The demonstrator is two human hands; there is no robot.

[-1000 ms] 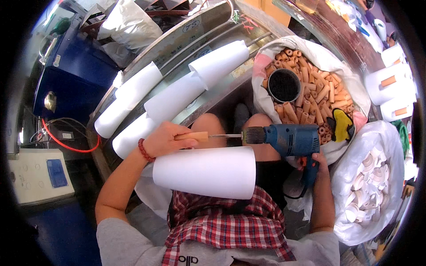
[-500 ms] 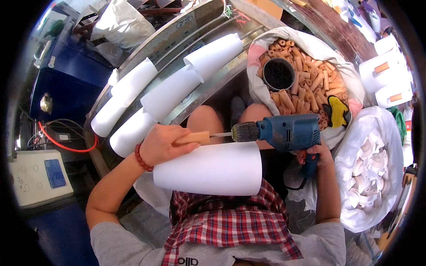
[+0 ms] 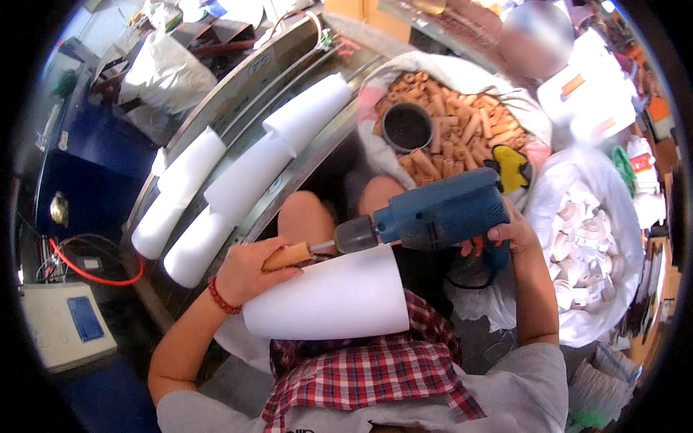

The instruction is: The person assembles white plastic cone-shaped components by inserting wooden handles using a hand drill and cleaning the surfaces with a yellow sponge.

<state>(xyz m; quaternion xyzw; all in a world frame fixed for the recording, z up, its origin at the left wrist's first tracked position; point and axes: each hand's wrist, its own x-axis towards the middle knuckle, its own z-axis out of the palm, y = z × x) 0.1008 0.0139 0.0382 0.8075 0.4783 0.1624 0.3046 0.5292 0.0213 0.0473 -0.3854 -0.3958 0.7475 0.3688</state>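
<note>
My left hand (image 3: 247, 270), fingers closed, grips a tan wooden-looking handle (image 3: 290, 255) along the small end of a white tapered tube (image 3: 332, 297) lying across my lap. In my right hand (image 3: 516, 229) is a blue power drill (image 3: 440, 211), held by its grip and pointing left. From its black chuck (image 3: 355, 237) a thin metal bit (image 3: 323, 247) runs to the handle's end; whether it enters the handle I cannot make out. My right fingers are partly hidden behind the drill.
Several white tapered tubes (image 3: 249, 167) lie in a metal trough (image 3: 317, 155) at left. A sack (image 3: 534, 123) holds many tan handles, a dark-filled cup (image 3: 406, 128) and a yellow-black glove (image 3: 511, 167). Farther right, a plastic bag (image 3: 621, 238) contains white pieces. A person (image 3: 535, 40) is at the far right.
The view has swung right, bringing a person into sight. The drill now tilts up toward its rear, and its chuck is closer to the handle's end. Both hands keep their hold.
</note>
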